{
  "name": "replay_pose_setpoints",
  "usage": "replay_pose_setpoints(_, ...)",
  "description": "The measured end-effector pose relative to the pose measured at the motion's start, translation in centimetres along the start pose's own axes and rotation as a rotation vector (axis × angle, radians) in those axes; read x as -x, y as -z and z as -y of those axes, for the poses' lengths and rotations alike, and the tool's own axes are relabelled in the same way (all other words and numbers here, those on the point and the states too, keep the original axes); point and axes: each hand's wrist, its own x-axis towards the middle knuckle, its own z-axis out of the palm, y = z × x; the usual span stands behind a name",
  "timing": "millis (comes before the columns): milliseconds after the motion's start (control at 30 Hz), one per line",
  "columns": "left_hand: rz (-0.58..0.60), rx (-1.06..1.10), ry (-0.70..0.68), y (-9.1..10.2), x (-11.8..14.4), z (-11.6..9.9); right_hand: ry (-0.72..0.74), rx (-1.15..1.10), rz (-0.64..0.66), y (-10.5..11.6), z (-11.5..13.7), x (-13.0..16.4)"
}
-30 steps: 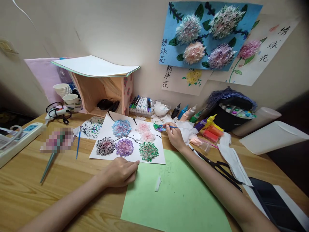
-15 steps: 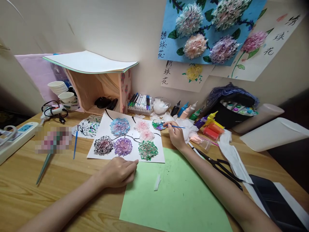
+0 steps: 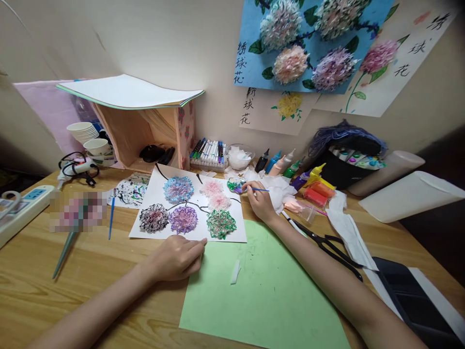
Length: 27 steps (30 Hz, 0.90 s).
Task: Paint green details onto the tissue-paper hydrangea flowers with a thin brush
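while the right hand [image 3: 258, 201] pinches a thin blue brush [image 3: 258, 189] with its tip at the small paint palette [image 3: 236, 184] just past the white flower sheet [image 3: 189, 206], the left hand [image 3: 178, 259], loosely curled and holding nothing, pins that sheet's near edge. it looks wise to load lightly and keep the paper pinned. wall sheets read 绣球花 [image 3: 240, 63]; marker labels seem too small to read.

Middle: flower picture [image 3: 189, 206] on the tabletop [image 3: 90, 261].
Lower middle: big paper sheet [image 3: 269, 291], in front of the picture.
Right: scissors [image 3: 327, 247] beside the sheet.
Left: brush [image 3: 111, 218].
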Motion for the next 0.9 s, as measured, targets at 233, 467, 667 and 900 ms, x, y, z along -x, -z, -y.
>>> replay_pose_setpoints(233, -0.002, -0.008, -0.003, 0.08, 0.05, -0.05, 0.051, 0.006, 0.013, 0.10, 0.27, 0.06)
replay_pose_setpoints(467, -0.003, -0.009, -0.001, 0.04, 0.00, -0.04, 0.049, 0.015, 0.040, -0.16, 0.03, 0.01)
replay_pose_setpoints(667, -0.008, 0.005, 0.005, 0.13, -0.11, -0.08, 0.056, 0.025, 0.022, -0.08, 0.00, 0.00)
replay_pose_setpoints(900, -0.002, 0.008, 0.003, 0.13, -0.06, -0.08, 0.094, 0.018, 0.027, -0.07, 0.36, 0.15)
